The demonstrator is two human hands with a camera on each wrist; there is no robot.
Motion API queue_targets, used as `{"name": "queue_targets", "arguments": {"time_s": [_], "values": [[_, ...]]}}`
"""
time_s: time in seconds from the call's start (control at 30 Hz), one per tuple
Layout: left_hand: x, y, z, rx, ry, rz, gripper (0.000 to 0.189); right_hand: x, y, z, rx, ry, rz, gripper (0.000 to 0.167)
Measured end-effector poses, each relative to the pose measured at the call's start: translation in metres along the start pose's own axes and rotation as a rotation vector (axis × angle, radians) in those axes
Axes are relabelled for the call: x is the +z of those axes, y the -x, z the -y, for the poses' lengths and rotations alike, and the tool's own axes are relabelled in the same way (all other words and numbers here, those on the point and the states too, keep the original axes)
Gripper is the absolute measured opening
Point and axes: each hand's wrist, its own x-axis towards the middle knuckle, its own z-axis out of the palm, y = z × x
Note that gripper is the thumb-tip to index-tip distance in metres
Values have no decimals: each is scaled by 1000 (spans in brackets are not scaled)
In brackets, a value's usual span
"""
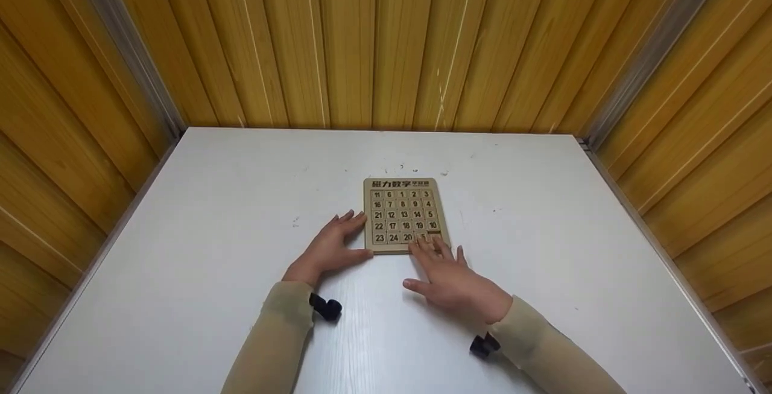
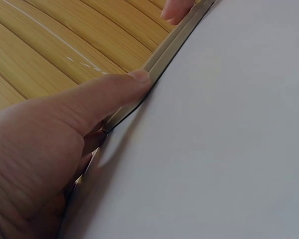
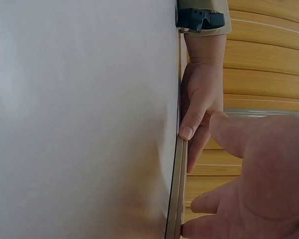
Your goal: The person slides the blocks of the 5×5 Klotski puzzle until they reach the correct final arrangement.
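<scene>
A wooden number slide puzzle (image 1: 405, 209) lies flat on the white table, its rows of numbered tiles facing up. My left hand (image 1: 330, 248) holds its lower left corner, with the thumb against the front edge and the fingers along the left side. In the left wrist view, the thumb (image 2: 114, 92) presses the puzzle's edge. My right hand (image 1: 451, 278) reaches over the lower right corner, fingertips on the bottom-row tiles and thumb out to the side. Those fingers partly hide the last tiles; a dark gap shows below tile 10.
The white table (image 1: 259, 183) spreads out on all sides of the puzzle, with small dark marks beyond it. Wood-patterned panels (image 1: 350, 44) enclose the back and both sides. A black wrist strap piece (image 1: 325, 308) shows at the left sleeve.
</scene>
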Motion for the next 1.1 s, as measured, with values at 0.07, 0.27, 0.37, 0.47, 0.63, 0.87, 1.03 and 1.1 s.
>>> {"name": "queue_targets", "arguments": {"time_s": [0.07,0.27,0.37,0.47,0.63,0.87,1.03,1.1], "values": [[0,0,0,11,-2,2,86,-1,2,-2,11,-5,-3,86],[-1,0,2,28,9,6,86,-5,7,-8,27,-11,-24,86],[-1,0,2,28,14,7,86,-6,8,-10,35,-11,-29,86],[-1,0,1,25,12,5,86,-6,8,-11,41,-18,-31,87],[0,1,1,18,12,7,87,-4,6,-8,48,-11,-29,90],[0,-1,1,1,-21,1,86,1,-2,9,-7,-4,-16,92],[0,-2,1,3,-45,0,86,7,-9,18,-27,23,3,92],[0,-1,0,13,-39,-5,86,8,-11,19,-35,44,4,92]]}}
